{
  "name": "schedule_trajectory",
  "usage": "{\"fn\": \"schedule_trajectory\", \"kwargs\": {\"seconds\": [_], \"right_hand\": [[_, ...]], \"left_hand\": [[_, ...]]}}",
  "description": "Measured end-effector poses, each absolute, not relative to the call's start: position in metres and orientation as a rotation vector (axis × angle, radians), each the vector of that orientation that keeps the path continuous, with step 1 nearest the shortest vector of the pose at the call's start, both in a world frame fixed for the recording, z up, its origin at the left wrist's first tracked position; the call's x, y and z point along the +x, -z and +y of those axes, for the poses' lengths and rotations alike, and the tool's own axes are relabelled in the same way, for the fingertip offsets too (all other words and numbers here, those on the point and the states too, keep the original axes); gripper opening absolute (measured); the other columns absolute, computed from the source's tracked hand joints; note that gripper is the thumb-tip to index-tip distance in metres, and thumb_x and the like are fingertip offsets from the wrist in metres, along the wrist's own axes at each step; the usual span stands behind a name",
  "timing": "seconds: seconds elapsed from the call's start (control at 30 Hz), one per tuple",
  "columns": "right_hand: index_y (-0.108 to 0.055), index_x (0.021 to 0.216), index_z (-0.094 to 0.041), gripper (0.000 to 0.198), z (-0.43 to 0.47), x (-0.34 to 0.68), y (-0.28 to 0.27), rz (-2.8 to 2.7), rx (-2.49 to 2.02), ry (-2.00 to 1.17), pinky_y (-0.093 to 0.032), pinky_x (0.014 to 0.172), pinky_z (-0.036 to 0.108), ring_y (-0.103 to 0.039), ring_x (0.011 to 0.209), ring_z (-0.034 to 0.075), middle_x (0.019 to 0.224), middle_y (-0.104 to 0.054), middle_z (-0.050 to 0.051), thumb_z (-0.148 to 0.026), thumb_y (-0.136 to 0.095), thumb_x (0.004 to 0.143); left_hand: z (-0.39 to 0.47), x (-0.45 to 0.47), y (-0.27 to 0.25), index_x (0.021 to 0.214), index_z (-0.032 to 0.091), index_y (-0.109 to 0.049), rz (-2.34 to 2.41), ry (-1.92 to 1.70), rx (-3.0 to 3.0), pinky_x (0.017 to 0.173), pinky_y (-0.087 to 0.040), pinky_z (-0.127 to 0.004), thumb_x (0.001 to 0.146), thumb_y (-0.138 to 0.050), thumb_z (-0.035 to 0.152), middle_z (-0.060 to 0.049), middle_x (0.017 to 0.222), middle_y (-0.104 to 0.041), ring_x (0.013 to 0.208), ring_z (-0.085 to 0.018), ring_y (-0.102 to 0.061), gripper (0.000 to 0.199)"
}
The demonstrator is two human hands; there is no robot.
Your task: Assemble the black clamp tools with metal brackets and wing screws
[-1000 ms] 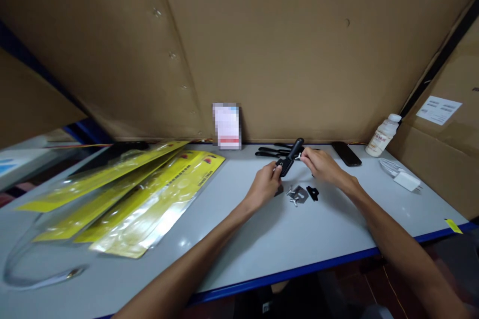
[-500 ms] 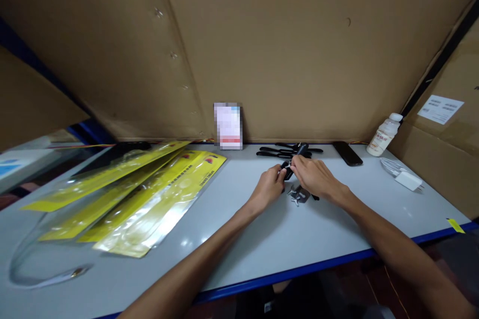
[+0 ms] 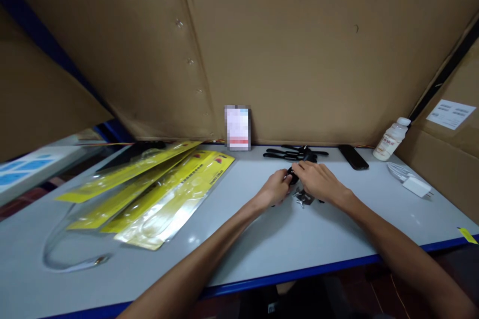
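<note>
Close together above the table, my left hand [image 3: 277, 187] and my right hand [image 3: 322, 180] are both closed on a black spokeshave [image 3: 293, 175]. My left fingers and thumb pinch its near left side. The right fingers wrap over its middle and hide most of it, with a dark handle end [image 3: 310, 156] poking out beyond them. Just below the hands lie small silvery screws [image 3: 301, 203] and a dark flat metal piece [image 3: 309, 198]. Behind them several more black spokeshaves [image 3: 281, 153] lie in a loose pile.
Yellow-backed plastic packages [image 3: 179, 194] fan out at left, near a white cable [image 3: 71, 268]. A blurred upright card or screen [image 3: 238, 129] leans on the cardboard wall [image 3: 284, 50]. At right are a black phone [image 3: 353, 157], a bottle [image 3: 392, 140] and a white charger [image 3: 416, 185].
The view has swung slightly left, so everything sits further right. My right hand has tipped over the spokeshave, and its handle end shows less. Both hands keep their hold.
</note>
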State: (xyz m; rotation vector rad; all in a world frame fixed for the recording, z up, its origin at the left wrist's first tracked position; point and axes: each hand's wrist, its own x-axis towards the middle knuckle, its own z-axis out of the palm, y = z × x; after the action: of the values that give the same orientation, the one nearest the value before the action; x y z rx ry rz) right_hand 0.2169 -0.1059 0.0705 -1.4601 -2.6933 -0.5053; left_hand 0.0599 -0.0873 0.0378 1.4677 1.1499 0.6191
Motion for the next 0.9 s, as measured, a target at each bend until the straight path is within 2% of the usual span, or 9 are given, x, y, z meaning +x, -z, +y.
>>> {"fn": "schedule_trajectory", "kwargs": {"seconds": [0.2,0.3,0.47,0.6,0.67,0.8,0.9], "right_hand": [[-0.060,0.107,-0.019,0.017,-0.103,0.221,-0.076,-2.696,-1.423,0.441,-0.019,0.056,0.030,-0.057,0.076,0.016,0.098,-0.067,0.007,-0.014,-0.047,0.098],[-0.063,0.102,-0.019,0.018,-0.102,0.219,-0.077,-2.665,-1.424,0.347,-0.017,0.057,0.030,-0.056,0.072,0.015,0.092,-0.068,0.007,-0.021,-0.046,0.099],[-0.066,0.077,-0.018,0.026,-0.097,0.209,-0.070,-2.375,-1.693,0.053,-0.020,0.056,0.029,-0.047,0.058,0.014,0.067,-0.063,0.002,-0.025,-0.048,0.094],[-0.062,0.063,-0.018,0.042,-0.091,0.216,-0.068,-2.247,-1.562,-0.099,-0.021,0.056,0.028,-0.041,0.055,0.012,0.058,-0.056,-0.001,-0.038,-0.049,0.097],[-0.066,0.068,-0.017,0.041,-0.088,0.227,-0.069,-2.193,-1.469,-0.138,-0.024,0.057,0.026,-0.042,0.056,0.011,0.059,-0.056,-0.002,-0.039,-0.049,0.098],[-0.073,0.096,-0.019,0.014,-0.084,0.243,-0.072,-2.287,-1.216,-0.329,-0.034,0.065,0.023,-0.052,0.067,0.010,0.076,-0.066,-0.002,-0.028,-0.062,0.091],[-0.072,0.091,-0.019,0.011,-0.087,0.242,-0.072,-2.361,-1.143,-0.271,-0.035,0.068,0.023,-0.054,0.071,0.011,0.079,-0.066,0.000,-0.027,-0.066,0.090]], "left_hand": [[-0.096,0.058,-0.053,0.093,0.021,-0.044,1.045,-0.578,1.342,0.037,-0.018,-0.016,0.096,-0.040,0.021,0.009,0.055,-0.038,0.038,-0.006,-0.027,0.005],[-0.100,0.058,-0.057,0.090,0.021,-0.044,1.018,-0.564,1.310,0.037,-0.017,-0.015,0.095,-0.041,0.021,0.008,0.056,-0.038,0.039,-0.005,-0.025,0.006],[-0.103,0.059,-0.058,0.085,0.020,-0.043,0.988,-0.529,1.294,0.038,-0.015,-0.014,0.094,-0.039,0.018,0.008,0.057,-0.036,0.040,-0.004,-0.024,0.010],[-0.101,0.057,-0.056,0.086,0.021,-0.041,0.949,-0.491,1.226,0.037,-0.012,-0.014,0.093,-0.044,0.022,0.008,0.059,-0.037,0.040,-0.003,-0.023,0.008],[-0.100,0.055,-0.056,0.088,0.021,-0.040,0.941,-0.473,1.192,0.037,-0.012,-0.013,0.093,-0.045,0.023,0.008,0.060,-0.039,0.039,-0.003,-0.023,0.007],[-0.100,0.054,-0.058,0.092,0.021,-0.042,0.945,-0.451,1.194,0.037,-0.011,-0.014,0.094,-0.042,0.022,0.008,0.060,-0.038,0.040,-0.003,-0.023,0.003],[-0.101,0.055,-0.059,0.093,0.020,-0.044,0.942,-0.445,1.211,0.038,-0.011,-0.014,0.094,-0.041,0.021,0.008,0.060,-0.038,0.040,-0.003,-0.023,0.004]]}}
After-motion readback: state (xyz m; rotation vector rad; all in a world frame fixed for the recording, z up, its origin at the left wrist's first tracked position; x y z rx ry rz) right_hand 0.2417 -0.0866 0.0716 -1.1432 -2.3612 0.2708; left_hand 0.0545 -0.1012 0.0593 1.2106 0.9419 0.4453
